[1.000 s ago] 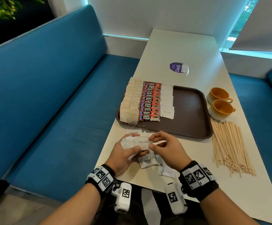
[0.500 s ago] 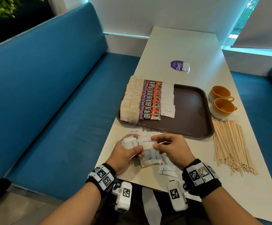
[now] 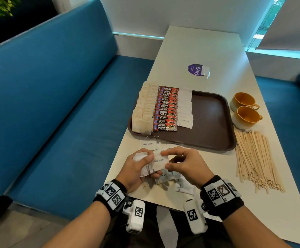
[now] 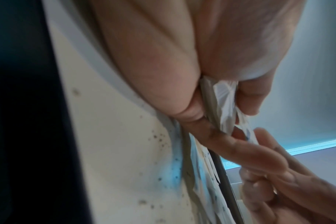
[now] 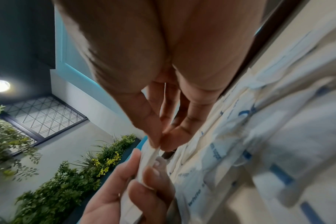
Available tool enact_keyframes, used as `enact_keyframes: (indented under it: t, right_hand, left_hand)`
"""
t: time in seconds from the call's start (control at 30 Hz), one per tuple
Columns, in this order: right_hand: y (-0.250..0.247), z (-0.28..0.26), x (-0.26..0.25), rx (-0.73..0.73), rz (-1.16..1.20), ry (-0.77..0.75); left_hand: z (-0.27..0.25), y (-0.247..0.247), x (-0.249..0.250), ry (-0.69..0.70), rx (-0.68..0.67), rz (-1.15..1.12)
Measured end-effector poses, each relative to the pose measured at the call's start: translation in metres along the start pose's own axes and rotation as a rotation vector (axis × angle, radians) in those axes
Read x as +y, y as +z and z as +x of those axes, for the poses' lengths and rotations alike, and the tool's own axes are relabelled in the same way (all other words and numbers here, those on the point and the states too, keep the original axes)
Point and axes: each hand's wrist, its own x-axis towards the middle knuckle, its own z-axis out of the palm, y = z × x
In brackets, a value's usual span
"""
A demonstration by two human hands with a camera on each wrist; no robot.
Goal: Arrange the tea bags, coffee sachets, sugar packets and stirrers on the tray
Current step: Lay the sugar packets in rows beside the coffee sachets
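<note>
The brown tray (image 3: 213,122) carries a row of tea bags (image 3: 143,111), a row of red coffee sachets (image 3: 166,108) and a row of white sugar packets (image 3: 185,108). Just in front of the tray, my left hand (image 3: 145,161) grips a small stack of sugar packets (image 4: 224,103). My right hand (image 3: 167,160) pinches the right edge of the top packet (image 3: 159,162) between thumb and forefinger; the right wrist view shows that pinch on the packet's edge (image 5: 153,153). More loose sugar packets (image 3: 165,177) lie under both hands. Wooden stirrers (image 3: 256,158) lie heaped on the table to the tray's right.
Two orange cups (image 3: 244,101) (image 3: 246,117) stand right of the tray, behind the stirrers. A purple sticker (image 3: 196,69) lies on the table beyond the tray. Blue bench seats (image 3: 65,113) run along both sides of the table. The tray's right half is bare.
Both hands have stayed in front of the tray. The packet pinched by my right hand has come to lie flat on top of the stack in my left hand.
</note>
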Motion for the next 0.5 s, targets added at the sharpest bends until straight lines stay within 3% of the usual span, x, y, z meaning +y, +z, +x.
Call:
enact_keyframes:
  t: [0.3,0.5]
  right_hand:
    - [-0.029,0.02,-0.007,0.11,0.033,0.04]
    - [-0.077,0.06,-0.009,0.347,0.193,0.083]
  left_hand:
    - [0.008,-0.007,-0.005,0.022,-0.064,-0.152]
    - [0.009,-0.009,-0.006,0.039,-0.087,-0.143]
